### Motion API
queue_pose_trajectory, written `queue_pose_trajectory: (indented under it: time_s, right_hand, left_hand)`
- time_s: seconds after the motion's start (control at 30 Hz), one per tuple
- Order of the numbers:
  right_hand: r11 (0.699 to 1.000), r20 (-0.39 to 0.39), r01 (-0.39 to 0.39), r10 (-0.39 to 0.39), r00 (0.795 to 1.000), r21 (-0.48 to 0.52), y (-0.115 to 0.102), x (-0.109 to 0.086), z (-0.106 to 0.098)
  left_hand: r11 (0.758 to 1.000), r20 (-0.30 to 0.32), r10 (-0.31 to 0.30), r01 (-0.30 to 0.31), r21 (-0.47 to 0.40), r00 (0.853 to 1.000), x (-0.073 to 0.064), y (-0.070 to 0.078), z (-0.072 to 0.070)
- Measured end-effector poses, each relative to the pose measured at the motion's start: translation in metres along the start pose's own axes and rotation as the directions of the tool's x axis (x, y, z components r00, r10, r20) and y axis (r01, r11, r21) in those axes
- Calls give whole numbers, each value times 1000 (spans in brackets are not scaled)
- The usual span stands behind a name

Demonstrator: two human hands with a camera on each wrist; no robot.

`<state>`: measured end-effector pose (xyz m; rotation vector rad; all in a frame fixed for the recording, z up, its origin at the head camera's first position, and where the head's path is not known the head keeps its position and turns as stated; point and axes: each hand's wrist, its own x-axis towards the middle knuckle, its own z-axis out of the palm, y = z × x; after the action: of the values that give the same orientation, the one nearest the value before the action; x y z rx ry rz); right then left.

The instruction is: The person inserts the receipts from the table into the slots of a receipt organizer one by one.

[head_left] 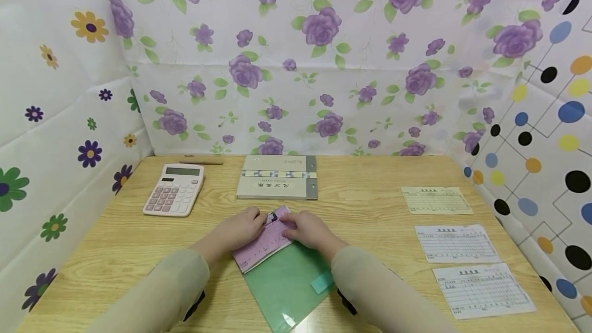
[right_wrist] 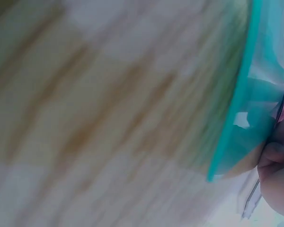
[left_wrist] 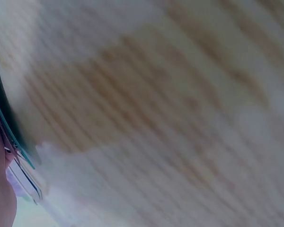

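A pink printed form (head_left: 261,245), with white sheets showing under its lower edge, lies slantwise over a green translucent folder (head_left: 291,281). At its top is a small black clip (head_left: 273,217), partly hidden by fingers. My left hand (head_left: 242,227) pinches the form's upper left edge beside the clip. On the other side, my right hand (head_left: 311,228) pinches the top right corner of the form and folder. In the right wrist view, curled fingers (right_wrist: 277,149) meet the edge of the tilted green folder (right_wrist: 244,104). Only part of the left hand (left_wrist: 0,184) shows in the left wrist view.
Behind the hands lies a grey account book (head_left: 275,189). A pink calculator (head_left: 174,191) sits at the left, with a brown stick-like item (head_left: 201,160) behind it. Along the right are a yellowish slip (head_left: 437,200) and two white slips (head_left: 458,244). Patterned cloths enclose the table.
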<state>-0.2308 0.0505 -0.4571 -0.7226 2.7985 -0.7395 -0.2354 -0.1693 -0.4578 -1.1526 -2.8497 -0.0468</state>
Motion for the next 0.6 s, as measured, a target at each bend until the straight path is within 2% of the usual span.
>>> queue_pose_trajectory:
  time_s: [0.13,0.33,0.6]
  right_hand:
    - [1000,4,8,-8,1000,8,2,-2,-1]
    - [993,20,18,-21,1000,118,12,-15,-10]
    - [990,19,-35,33,999,135,46,-42,-29]
  left_hand:
    - [1000,-17,5,-5,3,1000,0,-1,3]
    - [1000,-59,1,-3,-31,998,-1,-1,7]
    - [999,-141,53,-53,2,989,-3,-4,14]
